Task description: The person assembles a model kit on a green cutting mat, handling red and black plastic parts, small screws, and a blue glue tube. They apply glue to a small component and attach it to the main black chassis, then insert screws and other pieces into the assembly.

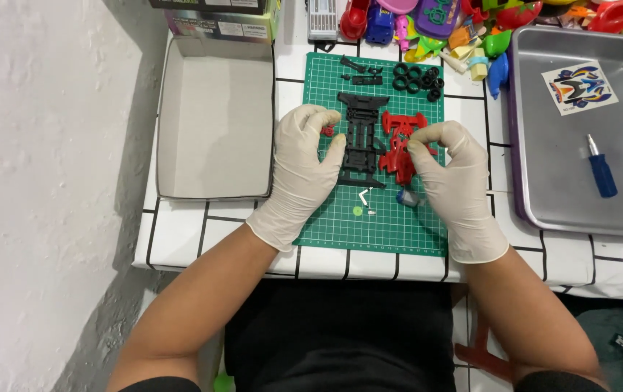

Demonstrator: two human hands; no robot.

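A black toy-car chassis (361,138) lies on a green cutting mat (340,225). My left hand (304,167), in a white glove, rests at its left side with the thumb touching the chassis and a small red piece (328,131) under the fingers. My right hand (451,174), also gloved, pinches the red car body (400,141) that lies just right of the chassis. Several black tyres (416,78) and small black parts (361,72) sit at the mat's far end. Tiny white and green bits (362,203) lie near the chassis.
An open grey cardboard box (213,123) stands left of the mat. A metal tray (580,189) at the right holds a blue-handled screwdriver (601,170) and a sticker sheet (580,87). Colourful plastic toys (464,29) crowd the table's far edge. A white wall runs along the left.
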